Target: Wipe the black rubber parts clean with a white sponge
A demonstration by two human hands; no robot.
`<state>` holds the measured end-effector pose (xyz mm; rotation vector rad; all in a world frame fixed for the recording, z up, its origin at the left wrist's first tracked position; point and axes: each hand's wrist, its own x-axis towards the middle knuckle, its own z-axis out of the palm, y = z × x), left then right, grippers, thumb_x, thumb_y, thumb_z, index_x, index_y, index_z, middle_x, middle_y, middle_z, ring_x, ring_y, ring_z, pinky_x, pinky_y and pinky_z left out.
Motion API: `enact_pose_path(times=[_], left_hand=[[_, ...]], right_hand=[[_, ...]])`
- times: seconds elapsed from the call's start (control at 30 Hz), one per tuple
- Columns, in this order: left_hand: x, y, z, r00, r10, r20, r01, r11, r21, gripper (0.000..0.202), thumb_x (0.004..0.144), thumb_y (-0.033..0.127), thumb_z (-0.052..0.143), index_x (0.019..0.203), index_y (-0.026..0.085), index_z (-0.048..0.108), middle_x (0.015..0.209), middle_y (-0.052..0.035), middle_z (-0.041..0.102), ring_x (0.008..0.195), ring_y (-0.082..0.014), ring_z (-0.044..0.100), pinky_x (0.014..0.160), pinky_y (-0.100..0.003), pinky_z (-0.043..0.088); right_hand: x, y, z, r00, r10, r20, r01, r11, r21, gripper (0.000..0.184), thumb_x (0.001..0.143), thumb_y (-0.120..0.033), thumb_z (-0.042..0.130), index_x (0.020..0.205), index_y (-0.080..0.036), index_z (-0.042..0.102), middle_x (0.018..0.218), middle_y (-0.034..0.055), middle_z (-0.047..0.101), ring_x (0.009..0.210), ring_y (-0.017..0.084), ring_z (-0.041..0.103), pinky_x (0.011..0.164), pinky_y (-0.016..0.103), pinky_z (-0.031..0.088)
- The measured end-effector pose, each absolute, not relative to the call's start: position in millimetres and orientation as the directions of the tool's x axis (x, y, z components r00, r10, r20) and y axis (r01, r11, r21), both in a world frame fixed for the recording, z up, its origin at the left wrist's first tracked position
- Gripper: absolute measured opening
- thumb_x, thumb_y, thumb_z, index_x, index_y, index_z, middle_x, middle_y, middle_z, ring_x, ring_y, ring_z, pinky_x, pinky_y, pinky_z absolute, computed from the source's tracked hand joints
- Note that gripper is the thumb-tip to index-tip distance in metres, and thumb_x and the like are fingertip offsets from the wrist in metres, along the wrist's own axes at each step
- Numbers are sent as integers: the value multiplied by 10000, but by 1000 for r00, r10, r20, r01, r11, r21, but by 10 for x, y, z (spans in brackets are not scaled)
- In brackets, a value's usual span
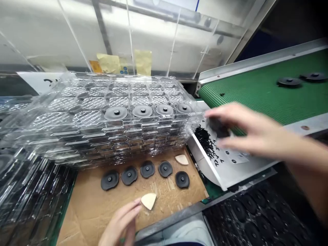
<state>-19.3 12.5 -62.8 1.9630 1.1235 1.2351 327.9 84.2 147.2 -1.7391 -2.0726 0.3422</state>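
The fingers of the right hand (247,131) curl in a narrow pinch around a dark, rubbery-looking piece (218,127), part of which they hide, just above a white sheet-metal chute (205,171) at the right of center. The piece looks light and slightly flexible, so a pinch at its rim seems the surest hold. The chute carries a drift of small black parts (205,143). At bottom center, the closed fingers of the left hand (120,222) touch a pale cream wedge (149,201), though I cannot tell whether they grip it. The wedge looks thin, light and fairly stiff, best taken by its edges. A second cream wedge (181,159) and five black studded discs (147,169) lie on a cardboard sheet (84,222) between the hands. Stacked clear plastic blister trays (110,136) fill the left of the frame, with four similar discs (142,111) in the top tray's front row. At the upper right, two more discs (289,82) sit on a green conveyor belt (258,92).
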Motion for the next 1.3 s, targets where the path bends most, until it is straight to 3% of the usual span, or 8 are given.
enact_pose_path(times=[0.13, 0.33, 0.5, 0.63, 0.77, 0.93, 1.13, 1.3], left_hand=[[247, 21, -382, 384, 692, 611, 58, -679, 732, 604, 719, 123, 701, 1229, 407, 549, 1108, -15, 717, 1146, -243, 595, 1060, -416, 371], [309, -3, -461, 566, 646, 513, 59, -652, 756, 698, 710, 68, 687, 1323, 315, 464, 1169, -143, 661, 1124, -310, 596, 949, -436, 464], [42, -105, -531, 347, 932, 105, -41, -97, 994, 764, 641, 64, 749, 1301, 355, 498, 1280, -91, 613, 1183, -268, 558, 983, -350, 451], [-19, -177, -416, 168, 909, -382, -466, 415, 781, 683, 536, 322, 837, 1179, 339, 608, 1249, -83, 642, 1152, -275, 585, 933, -316, 489], [-24, -198, -374, 247, 842, -480, -636, 514, 575, 658, 491, 363, 851, 1113, 282, 654, 1199, -96, 662, 1046, -270, 642, 883, -309, 502], [-51, -198, -382, 331, 825, -457, -688, 543, 482, 574, 531, 345, 838, 1076, 260, 681, 1109, -69, 704, 1071, -206, 626, 889, -221, 471], [-115, -217, -374, 345, 805, -482, -727, 554, 406, 620, 541, 386, 817, 1126, 260, 656, 1230, -91, 649, 966, -224, 677, 883, -280, 496], [-173, -227, -424, 328, 814, -479, -785, 517, 342, 573, 600, 370, 796, 1137, 232, 651, 1189, -109, 669, 1010, -246, 661, 914, -312, 486]], right_hand=[[2460, 83, 552, -423, 849, -318, 375, -156, -914, 650, 624, -436, 792, 1202, -256, 554, 1140, 42, 635, 996, 213, 632, 857, 312, 524], [1949, -302, -301, -303, 856, -419, -124, -472, -873, 771, 634, -766, 571, 1151, -195, 565, 1074, 130, 655, 1086, 286, 599, 923, 387, 479], [1782, -248, -310, -353, 859, -371, -28, -406, -913, 756, 707, -730, 525, 1249, -203, 503, 1021, 113, 659, 932, 241, 647, 846, 370, 510], [1770, -149, -250, -333, 896, -295, 112, -273, -955, 492, 804, -597, 548, 1118, -225, 616, 962, 67, 689, 880, 206, 657, 800, 321, 524], [1749, -99, -233, -107, 994, 22, 390, 62, -919, 206, 935, -299, 461, 1041, -245, 630, 1034, 49, 677, 983, 185, 635, 840, 293, 509], [1563, -21, -224, -546, 712, 442, 341, 671, -659, 575, 926, -485, 421, 1416, -205, 312, 1273, 75, 600, 1267, 227, 464, 1106, 429, 286], [1562, 12, -457, -130, 979, 155, 556, 202, -807, 533, 961, -505, 260, 1395, -200, 312, 1228, 118, 604, 1182, 234, 543, 979, 424, 437], [1619, -51, -894, -77, 997, 19, 722, 69, -688, 335, 905, -370, 489, 1199, -214, 528, 1186, 110, 604, 1124, 262, 557, 920, 453, 467]])
